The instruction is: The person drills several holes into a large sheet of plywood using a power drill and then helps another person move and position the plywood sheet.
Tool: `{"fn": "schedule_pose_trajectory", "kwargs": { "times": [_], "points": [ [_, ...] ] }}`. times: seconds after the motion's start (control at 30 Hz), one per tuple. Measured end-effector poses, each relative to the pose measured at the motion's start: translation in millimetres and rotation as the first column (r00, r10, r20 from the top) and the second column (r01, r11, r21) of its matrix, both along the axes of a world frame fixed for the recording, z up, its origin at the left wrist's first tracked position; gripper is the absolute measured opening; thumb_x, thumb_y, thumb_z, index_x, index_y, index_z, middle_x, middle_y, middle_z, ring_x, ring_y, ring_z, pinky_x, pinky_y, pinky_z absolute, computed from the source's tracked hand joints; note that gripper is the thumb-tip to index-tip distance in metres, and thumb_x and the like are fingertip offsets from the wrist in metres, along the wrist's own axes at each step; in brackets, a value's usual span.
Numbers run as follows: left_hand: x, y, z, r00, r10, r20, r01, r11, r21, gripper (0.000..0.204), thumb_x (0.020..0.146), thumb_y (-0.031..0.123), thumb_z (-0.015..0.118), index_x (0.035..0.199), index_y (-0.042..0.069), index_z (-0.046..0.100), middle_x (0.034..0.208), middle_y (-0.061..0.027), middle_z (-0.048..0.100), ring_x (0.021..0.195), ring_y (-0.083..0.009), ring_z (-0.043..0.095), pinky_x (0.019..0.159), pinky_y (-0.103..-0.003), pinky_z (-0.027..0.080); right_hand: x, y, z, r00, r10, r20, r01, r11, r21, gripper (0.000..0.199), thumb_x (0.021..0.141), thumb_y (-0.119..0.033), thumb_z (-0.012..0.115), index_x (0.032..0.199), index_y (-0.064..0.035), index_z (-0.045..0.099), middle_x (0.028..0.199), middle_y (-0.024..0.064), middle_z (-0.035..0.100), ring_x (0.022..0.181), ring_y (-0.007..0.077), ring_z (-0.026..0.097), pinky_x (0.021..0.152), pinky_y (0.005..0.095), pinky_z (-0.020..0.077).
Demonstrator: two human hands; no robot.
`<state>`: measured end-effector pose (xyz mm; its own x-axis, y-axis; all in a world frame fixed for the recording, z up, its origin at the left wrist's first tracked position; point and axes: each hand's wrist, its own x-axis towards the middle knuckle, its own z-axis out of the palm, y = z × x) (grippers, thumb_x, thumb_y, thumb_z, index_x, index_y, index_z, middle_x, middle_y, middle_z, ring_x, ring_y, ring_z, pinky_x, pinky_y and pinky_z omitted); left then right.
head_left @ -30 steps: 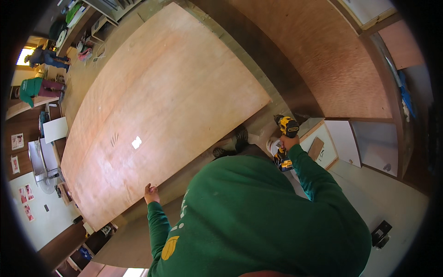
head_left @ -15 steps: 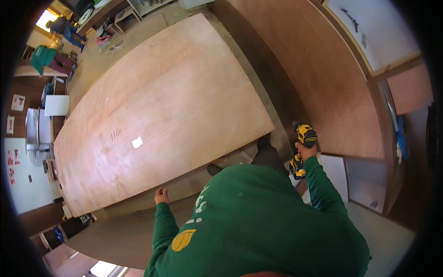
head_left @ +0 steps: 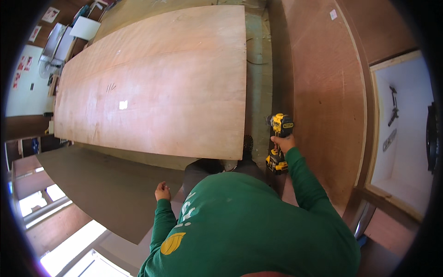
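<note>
My right hand [head_left: 287, 142] is wrapped round the grip of a yellow and black cordless drill [head_left: 279, 123], which is upright with its battery at the bottom. The drill's chuck points to the left, near the right edge of a large plywood sheet [head_left: 184, 92]. My left hand [head_left: 162, 191] hangs in front of the sheet's near edge, not touching it. Its fingers are curled together, and whatever they may hold is too small to make out. On the sheet lie several thin dark pieces [head_left: 110, 87] and a small white patch [head_left: 123, 105].
Along the right runs a long wooden panel [head_left: 323, 106], beside a white-lined compartment [head_left: 399, 124] with a dark metal fitting. A dark flat board [head_left: 110, 184] lies at the near left. A narrow strip of floor [head_left: 258, 69] separates the plywood from the panel.
My view has turned to the right, so the two people at the far left are out of sight. The drill remains in my right hand, and my left hand stays curled.
</note>
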<state>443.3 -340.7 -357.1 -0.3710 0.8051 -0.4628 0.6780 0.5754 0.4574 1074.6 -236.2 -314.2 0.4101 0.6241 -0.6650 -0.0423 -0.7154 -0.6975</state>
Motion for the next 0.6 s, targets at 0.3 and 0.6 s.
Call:
{"fn": "schedule_pose_trajectory", "kwargs": {
  "times": [0.3, 0.6],
  "points": [
    [57.0, 76.6, 24.3, 0.989, 0.127, 0.069, -0.141, 0.952, 0.272, 0.028, 0.091, 0.011, 0.058, 0.118, 0.002, 0.062, 0.100, -0.0171, 0.068, 0.090, -0.0248, 0.067, 0.080, -0.036, 0.053, 12.9, 123.8, 72.3, 0.997, 0.052, -0.058, -0.044, 0.992, 0.119, 0.018, 0.077, -0.012, 0.077, 0.082, -0.0015, 0.062, 0.067, 0.0055, 0.062, 0.050, 0.0141, 0.058, 0.043, 0.0310, 0.0475],
    [210.4, 269.2, -65.1, 0.983, -0.019, -0.185, 0.094, 0.908, 0.409, 0.056, 0.089, 0.038, 0.061, 0.137, 0.011, 0.050, 0.144, -0.0178, 0.044, 0.137, -0.0340, 0.035, 0.114, -0.049, 0.025, 25.6, 283.0, 94.9, 0.962, 0.225, 0.155, -0.236, 0.970, 0.053, 0.017, 0.080, -0.020, 0.076, 0.084, -0.0093, 0.063, 0.062, 0.0013, 0.055, 0.047, 0.0135, 0.053, 0.041, 0.0301, 0.0452]
  ]
}}
